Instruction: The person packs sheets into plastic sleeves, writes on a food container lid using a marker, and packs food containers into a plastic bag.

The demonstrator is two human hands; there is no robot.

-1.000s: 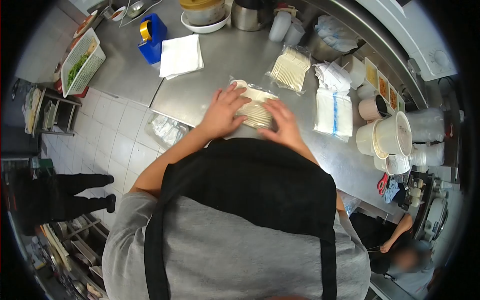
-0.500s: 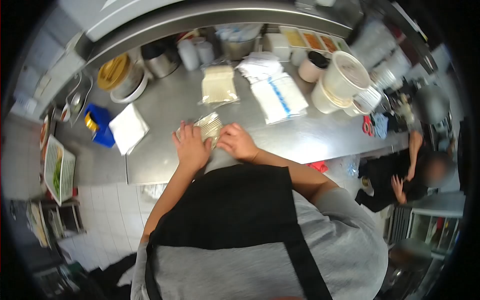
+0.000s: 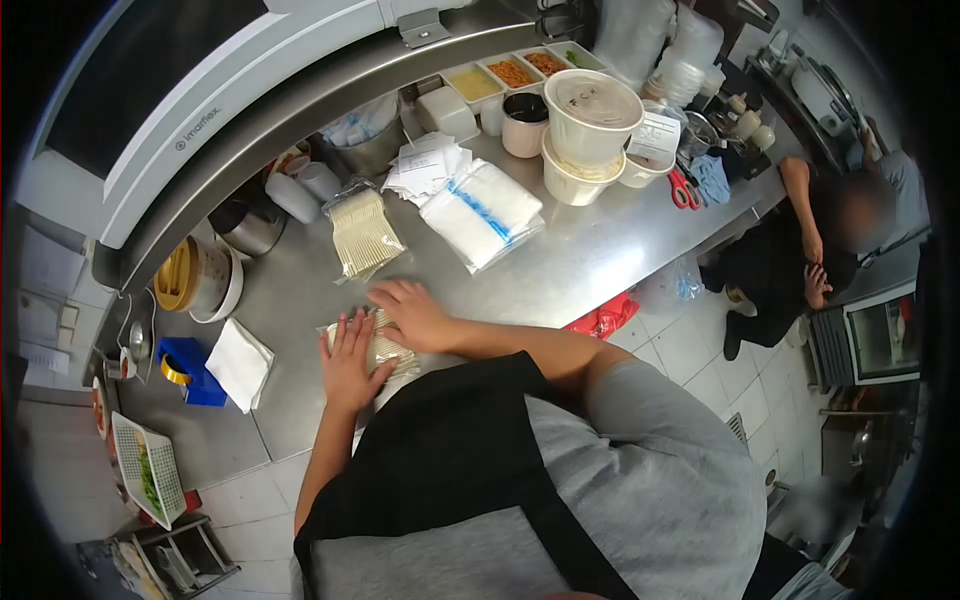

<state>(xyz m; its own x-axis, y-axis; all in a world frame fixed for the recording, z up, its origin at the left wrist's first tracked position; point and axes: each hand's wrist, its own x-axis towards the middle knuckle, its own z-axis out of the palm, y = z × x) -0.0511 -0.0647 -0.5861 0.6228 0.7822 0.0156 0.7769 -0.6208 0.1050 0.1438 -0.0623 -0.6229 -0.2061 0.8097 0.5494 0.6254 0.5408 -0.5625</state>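
A clear plastic packet of pale, thin utensils [image 3: 388,346] lies on the steel counter [image 3: 480,295] close to the front edge, partly covered by both hands. My left hand [image 3: 347,368] rests on its left part, fingers stretched out and pointing away from me. Across its upper right part lies my right hand [image 3: 412,314], fingers extended toward the left. A similar packet [image 3: 364,234] sits farther back, apart from the hands. Right of that packet is a folded white stack with a blue stripe [image 3: 482,214]. White napkins [image 3: 240,364] lie to the left.
A blue tape dispenser [image 3: 190,371] and a yellow-lidded tub [image 3: 190,277] stand left. Stacked white tubs [image 3: 592,115], a dark-topped cup [image 3: 525,125] and red scissors [image 3: 684,189] are on the right. A white basket with greens [image 3: 148,470] is far left. Another person [image 3: 780,255] stands at right.
The view has swung toward the right. My right hand has moved from the packet's right edge onto its upper part, and its fingers have spread. My left hand stays on the packet.
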